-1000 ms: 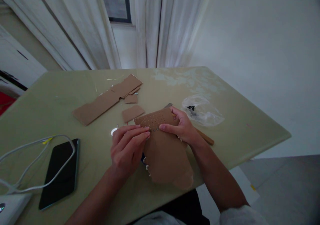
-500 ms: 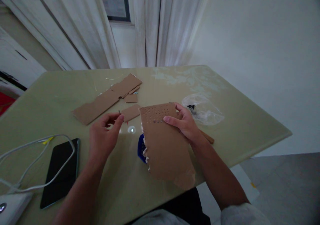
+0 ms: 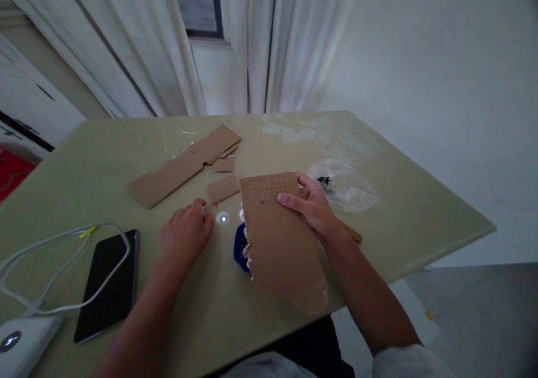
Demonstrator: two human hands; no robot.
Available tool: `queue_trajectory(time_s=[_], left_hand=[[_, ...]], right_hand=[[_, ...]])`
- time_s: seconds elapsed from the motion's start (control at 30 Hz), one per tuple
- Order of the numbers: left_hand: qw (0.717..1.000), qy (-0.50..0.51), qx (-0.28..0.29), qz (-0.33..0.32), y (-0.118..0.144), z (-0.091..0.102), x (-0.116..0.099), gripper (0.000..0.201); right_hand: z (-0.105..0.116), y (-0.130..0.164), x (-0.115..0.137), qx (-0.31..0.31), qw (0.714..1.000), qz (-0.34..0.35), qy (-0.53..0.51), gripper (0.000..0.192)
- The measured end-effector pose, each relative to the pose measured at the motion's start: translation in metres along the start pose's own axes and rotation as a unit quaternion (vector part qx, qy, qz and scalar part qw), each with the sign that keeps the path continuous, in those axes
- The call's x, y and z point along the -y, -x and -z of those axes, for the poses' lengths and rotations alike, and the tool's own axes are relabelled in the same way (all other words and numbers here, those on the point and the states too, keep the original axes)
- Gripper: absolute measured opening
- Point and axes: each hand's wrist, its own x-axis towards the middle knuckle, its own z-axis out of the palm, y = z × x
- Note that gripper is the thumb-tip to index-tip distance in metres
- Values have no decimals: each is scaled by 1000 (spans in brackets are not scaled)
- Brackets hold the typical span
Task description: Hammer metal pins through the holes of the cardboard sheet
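My right hand grips the right edge of a brown cardboard sheet that has rows of small holes near its top, tilted up off the table. A blue object with white bits shows under the sheet's left edge. My left hand rests knuckles-up on the table with its fingers curled, its fingertips beside a small round shiny disc and a small cardboard scrap. Whether those fingers pinch anything is hidden.
A long cardboard strip and smaller scraps lie further back. A black phone, a white cable and a white device sit at the left. A clear plastic bag and a wooden stick lie at the right, near the table edge.
My left hand left the sheet's holes, swung left, then dropped onto the table by the shiny disc. The sheet, held by my right hand, tilted up, uncovering the blue object.
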Motion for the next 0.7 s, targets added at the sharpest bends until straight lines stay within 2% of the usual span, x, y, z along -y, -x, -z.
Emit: queue_trajectory(time_s=[0.07, 0.13, 0.2, 0.27, 0.33, 0.43, 0.53, 0.7], left_hand=[[999, 18, -26, -10, -2, 1, 0, 30], [993, 77, -83, -38, -3, 6, -6, 27], [968, 174, -160, -88, -1, 14, -17, 24], [933, 265, -198, -140, 7, 22, -32, 26], [902, 323, -204, -199, 17, 26, -47, 26], [870, 364, -189, -272, 30, 24, -62, 14], [853, 387, -204, -284, 35, 19, -65, 12], [849, 388, -242, -264, 36, 25, -65, 15]], right_hand=[[0, 0, 0, 4, 1000, 0, -4, 58], [0, 0, 0, 9, 1000, -1, -11, 60], [0, 1, 0, 19, 1000, -6, -23, 62], [1, 3, 0, 34, 999, -10, -38, 62], [1, 6, 0, 55, 997, -14, -51, 59], [1, 10, -1, 87, 994, -24, -55, 57], [-1, 13, -1, 108, 992, -35, -54, 58], [-1, 15, 0, 105, 992, -52, -53, 57]])
